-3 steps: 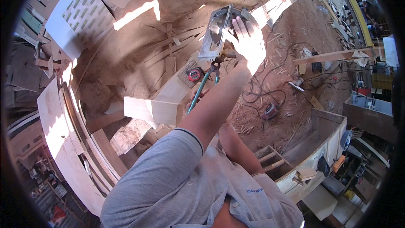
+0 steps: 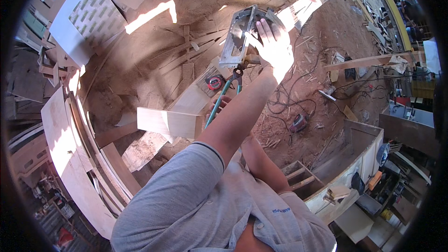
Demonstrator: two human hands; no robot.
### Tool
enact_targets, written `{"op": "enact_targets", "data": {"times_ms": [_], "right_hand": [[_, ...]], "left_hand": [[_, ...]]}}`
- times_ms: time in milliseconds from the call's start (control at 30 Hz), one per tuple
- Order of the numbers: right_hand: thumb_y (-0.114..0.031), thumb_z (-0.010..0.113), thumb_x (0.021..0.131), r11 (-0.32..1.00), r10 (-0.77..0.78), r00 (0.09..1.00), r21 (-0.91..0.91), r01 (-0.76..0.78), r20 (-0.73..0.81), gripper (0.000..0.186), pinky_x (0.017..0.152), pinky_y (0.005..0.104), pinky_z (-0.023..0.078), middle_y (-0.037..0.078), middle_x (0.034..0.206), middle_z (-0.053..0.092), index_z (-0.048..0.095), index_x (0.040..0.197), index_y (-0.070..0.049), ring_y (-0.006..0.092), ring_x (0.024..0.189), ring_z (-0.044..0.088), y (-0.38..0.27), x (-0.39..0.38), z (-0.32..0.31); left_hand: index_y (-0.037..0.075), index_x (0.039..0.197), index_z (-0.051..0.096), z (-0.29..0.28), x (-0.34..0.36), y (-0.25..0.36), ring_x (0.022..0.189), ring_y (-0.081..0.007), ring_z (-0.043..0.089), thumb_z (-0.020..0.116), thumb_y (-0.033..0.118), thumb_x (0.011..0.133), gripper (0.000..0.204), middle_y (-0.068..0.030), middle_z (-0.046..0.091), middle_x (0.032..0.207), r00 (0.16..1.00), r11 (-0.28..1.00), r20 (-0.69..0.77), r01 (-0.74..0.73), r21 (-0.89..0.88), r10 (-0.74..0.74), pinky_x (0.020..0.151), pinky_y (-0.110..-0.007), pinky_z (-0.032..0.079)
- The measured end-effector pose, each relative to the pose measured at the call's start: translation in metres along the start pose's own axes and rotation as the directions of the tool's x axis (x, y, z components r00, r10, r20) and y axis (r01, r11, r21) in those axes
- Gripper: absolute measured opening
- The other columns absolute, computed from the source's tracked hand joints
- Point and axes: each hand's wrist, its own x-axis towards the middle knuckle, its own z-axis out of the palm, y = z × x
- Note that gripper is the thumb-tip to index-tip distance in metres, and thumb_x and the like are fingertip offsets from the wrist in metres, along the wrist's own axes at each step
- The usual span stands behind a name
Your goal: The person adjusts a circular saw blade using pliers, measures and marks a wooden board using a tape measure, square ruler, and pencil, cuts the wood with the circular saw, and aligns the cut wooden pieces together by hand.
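Observation:
My left arm crosses over the right. My left hand point(image 2: 274, 49), brightly sunlit, lies with fingers stretched over the side of a circular saw point(image 2: 239, 35), its metal base plate and toothed blade facing up. Beneath my left forearm, my right hand point(image 2: 223, 104) holds a pair of pincers point(image 2: 219, 105) with teal handles, its grip partly hidden by the forearm. Their dark jaws meet the near end of the saw's base, beside a yellowish part; what they bite on is too small to tell. A red and black tape measure point(image 2: 214, 82) rests on a board just left of the pincers.
A pale wooden board piece point(image 2: 170, 122) stands left of my right hand. Black cord point(image 2: 289, 100) and a red power tool point(image 2: 298, 123) lie on the sawdust-covered ground at right. An open wooden box frame point(image 2: 347, 172) is near my right side. Plywood sheets point(image 2: 70, 154) line the left.
The fingers of my right hand have shifted slightly on the pincers' handles. My left hand and the saw stay put.

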Motion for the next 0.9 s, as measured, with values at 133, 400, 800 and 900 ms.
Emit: {"op": "enact_targets", "data": {"times_ms": [133, 400, 800, 900], "right_hand": [[-0.037, 0.061, 0.112, 1.000, -0.005, 1.000, 0.009, 0.005, -0.004, 0.052, 0.106, 0.0462, 0.058, 0.019, 0.140, 0.064, 0.053, 0.152, -0.006, 0.0316, 0.131, 0.064, 0.006, 0.005, 0.002], [-0.037, 0.058, 0.113, 0.994, 0.012, 0.987, -0.106, -0.029, -0.158, 0.045, 0.103, 0.0437, 0.058, 0.015, 0.129, 0.066, 0.056, 0.146, -0.007, 0.0277, 0.122, 0.066, 0.031, 0.008, -0.043], [-0.015, 0.069, 0.105, 0.983, -0.011, 0.942, -0.175, -0.050, -0.336, 0.037, 0.096, 0.0440, 0.060, 0.006, 0.110, 0.063, 0.054, 0.139, -0.010, 0.0217, 0.100, 0.068, 0.026, 0.021, -0.036], [-0.023, 0.063, 0.108, 0.997, 0.023, 0.956, 0.071, -0.003, -0.292, 0.039, 0.096, 0.0440, 0.060, 0.009, 0.114, 0.065, 0.054, 0.142, -0.006, 0.0249, 0.103, 0.068, 0.030, 0.020, -0.027]], "left_hand": [[-0.008, 0.154, 0.046, 0.001, 0.004, -0.001, 0.158, -0.0603, 0.025, 0.040, 0.045, 0.104, 0.074, -0.0434, 0.034, 0.164, 0.999, 1.000, -0.053, -0.009, -0.012, 0.008, 0.119, -0.090, 0.005], [-0.007, 0.157, 0.042, 0.002, 0.003, 0.001, 0.158, -0.0605, 0.025, 0.040, 0.045, 0.104, 0.074, -0.0424, 0.032, 0.165, 0.999, 1.000, -0.033, -0.006, -0.014, 0.006, 0.119, -0.090, 0.005], [-0.013, 0.153, 0.044, -0.020, 0.008, 0.004, 0.159, -0.0630, 0.020, 0.050, 0.045, 0.096, 0.081, -0.0469, 0.029, 0.165, 0.984, 0.994, 0.179, -0.028, 0.109, 0.008, 0.120, -0.088, 0.001], [-0.014, 0.154, 0.044, -0.027, 0.011, 0.004, 0.160, -0.0627, 0.016, 0.052, 0.044, 0.094, 0.083, -0.0470, 0.025, 0.166, 0.973, 0.996, 0.232, -0.013, 0.094, -0.009, 0.120, -0.088, -0.002]]}}
